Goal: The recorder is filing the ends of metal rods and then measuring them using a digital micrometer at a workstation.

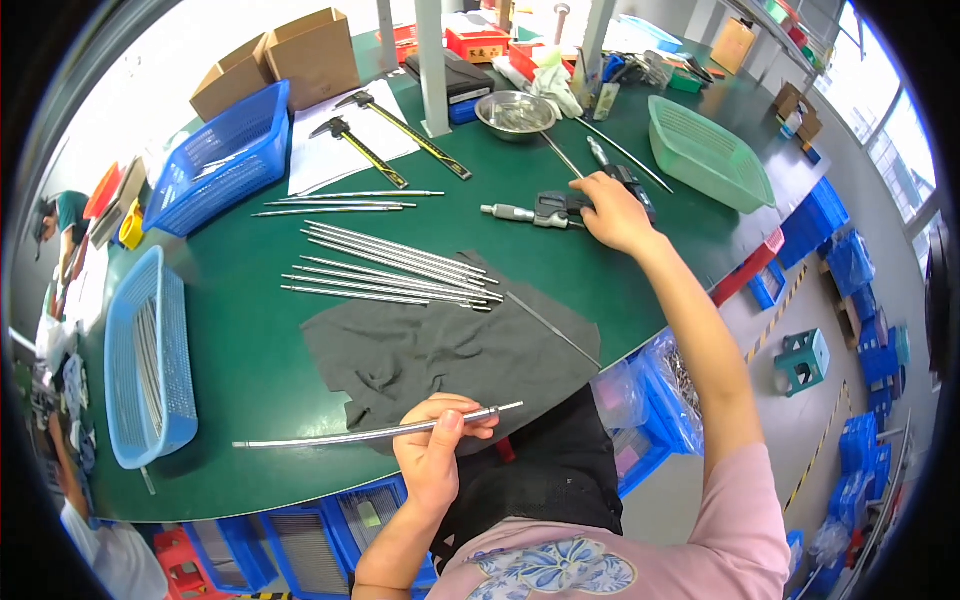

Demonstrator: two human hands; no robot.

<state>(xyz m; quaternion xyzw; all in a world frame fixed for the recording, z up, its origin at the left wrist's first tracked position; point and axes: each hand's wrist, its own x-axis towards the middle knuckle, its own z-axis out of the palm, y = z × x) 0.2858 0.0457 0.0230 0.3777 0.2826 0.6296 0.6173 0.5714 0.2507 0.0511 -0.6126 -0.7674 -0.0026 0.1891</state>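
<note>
My left hand (432,458) is closed around a slim metal rod (330,438), which lies roughly level over the table's near edge. The rod's stepped end sticks out past my thumb to the right. At the far right, my right hand (614,214) grips a micrometer (548,210) by its dark frame, with the silver barrel pointing left. A second micrometer (628,182) lies just beyond that hand, partly hidden by it. Several similar rods (390,265) lie side by side on a dark grey cloth (440,350) and the green table (240,330). A thin grey rod (553,330) rests across the cloth's right side.
Two calipers (362,152) lie on white paper, near a blue basket (222,160). A light blue basket (150,360) with rods stands at left, a green basket (710,155) at back right. A metal bowl (515,115) sits by a post (432,70). More rods (345,206) lie behind.
</note>
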